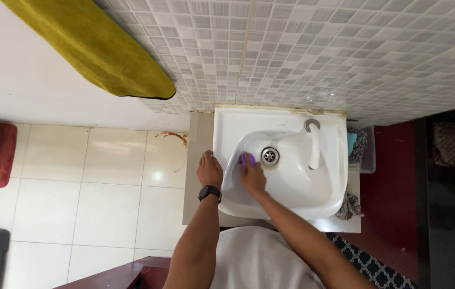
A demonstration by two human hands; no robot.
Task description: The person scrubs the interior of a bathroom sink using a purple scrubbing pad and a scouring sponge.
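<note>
While the left hand (pixel 209 169) braces flat on the sink (pixel 330 140) rim, the right hand (pixel 252 177) clasps a purple scrubber (pixel 246 158) just beside the drain (pixel 269 156); firm circles work best here.

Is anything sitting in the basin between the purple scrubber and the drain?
Nothing visible. The right hand presses the purple scrubber on the basin wall just left of the drain; the tap sits off right.

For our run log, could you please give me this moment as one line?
left hand: resting on sink rim | right hand: pressing purple scrubber in basin beside drain | tap: no water visible
</note>
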